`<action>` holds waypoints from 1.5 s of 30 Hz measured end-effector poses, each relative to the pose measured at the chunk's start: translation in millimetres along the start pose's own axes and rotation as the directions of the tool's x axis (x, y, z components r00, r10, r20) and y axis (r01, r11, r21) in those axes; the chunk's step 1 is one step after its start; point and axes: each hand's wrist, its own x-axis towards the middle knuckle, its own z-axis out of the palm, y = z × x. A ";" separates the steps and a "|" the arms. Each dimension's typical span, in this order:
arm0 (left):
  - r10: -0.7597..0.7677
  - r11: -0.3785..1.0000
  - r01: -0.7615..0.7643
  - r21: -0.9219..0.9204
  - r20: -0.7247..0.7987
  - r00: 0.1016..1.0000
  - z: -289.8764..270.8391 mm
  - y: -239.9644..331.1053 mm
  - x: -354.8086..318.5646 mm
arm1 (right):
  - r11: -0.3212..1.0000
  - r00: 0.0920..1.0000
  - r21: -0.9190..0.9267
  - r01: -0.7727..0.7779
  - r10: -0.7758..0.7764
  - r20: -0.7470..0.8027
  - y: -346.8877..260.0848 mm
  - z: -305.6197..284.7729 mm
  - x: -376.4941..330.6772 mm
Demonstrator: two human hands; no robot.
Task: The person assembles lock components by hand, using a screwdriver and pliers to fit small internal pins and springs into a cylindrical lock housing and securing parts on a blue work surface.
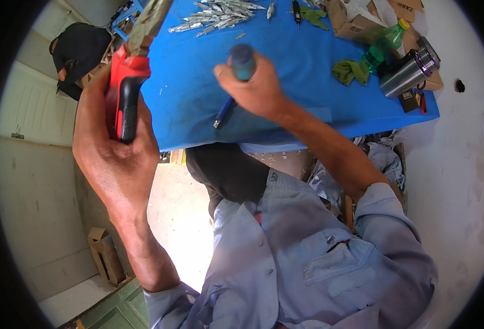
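Observation:
My left hand (110, 148) is raised close to the camera and grips pliers (128, 82) by their red and black handles; the worn metal jaws point up and away. My right hand (258, 88) is closed around a blue-handled tool (242, 61), held over the blue table (198, 98). A thin dark shaft with a blue section (224, 112) runs down from under that hand toward the table's near edge. A row of several small silver metal pieces (220, 15) lies at the far side of the table.
At the table's right end stand a steel flask (409, 71), a green bottle (384, 44), green cloths (351, 71) and cardboard boxes (357, 22). A person in a black cap (77, 52) is at the far left. A small carton (106, 255) stands on the floor.

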 end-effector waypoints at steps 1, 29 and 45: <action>-0.062 0.998 0.062 -0.002 0.020 0.998 -4.8 -0.9 -4.3 | 0.991 0.997 0.121 -0.058 0.063 -0.044 -6.3 -1.7 1.3; -0.379 0.846 0.232 0.480 0.237 0.894 102.9 -174.9 -103.3 | 0.586 0.957 -0.806 -0.081 0.272 0.101 68.6 -112.3 -28.2; -0.293 0.890 0.219 0.399 0.133 0.947 116.9 -195.5 -116.9 | 0.747 0.974 -0.642 -0.173 0.225 -0.001 62.8 -69.4 -53.5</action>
